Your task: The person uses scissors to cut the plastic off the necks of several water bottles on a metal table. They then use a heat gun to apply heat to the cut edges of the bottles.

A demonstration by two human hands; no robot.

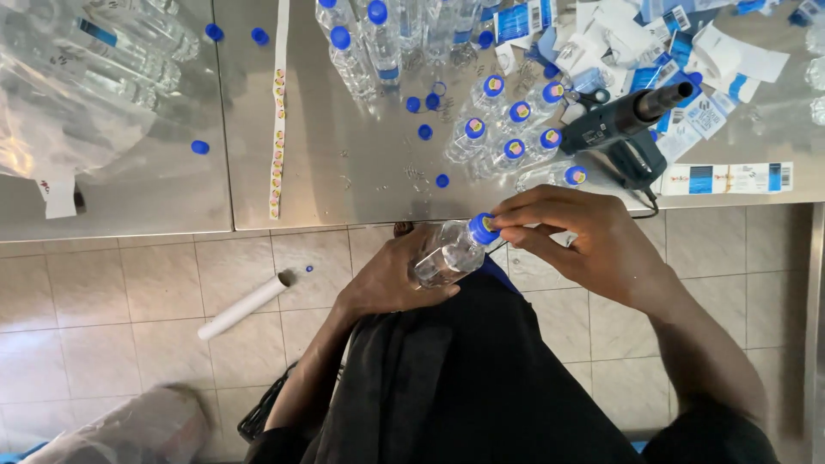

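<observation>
While you sit with a dark cloth (447,378) over your lap, your left hand (391,279) wraps around the body of a small clear bottle (447,255), fingers curled shut on it from below, so the bottle lies tilted above your lap with its neck aimed up toward the table. Your right hand (584,241) meets it at the top: thumb and fingertips pinch together on the blue cap (483,228), with the other fingers bent close over it. Below you is a tiled floor (129,283), where a white tube (245,307) lies slanted to your left with a tiny blue speck just beside its upper end, and a clear plastic bag (129,430) shows at the bottom left corner. Past your hands runs the edge of a steel table (344,172). Nearest on it, just beyond the cap, lies a cluster of capped bottles (516,137) with sticker dots on their blue lids, and right of them a dark heat gun (623,133) rests on its side, nozzle pointing up right. A flat printed label (730,178) lies beside the gun. Loose blue caps (425,131) are scattered across the bare steel, and a long sticker strip (278,112) runs up the table to your left. Further left sits a wrapped pack of bottles (77,77), and at the far edge stand more bottles (378,43) next to a heap of torn labels (653,43)
</observation>
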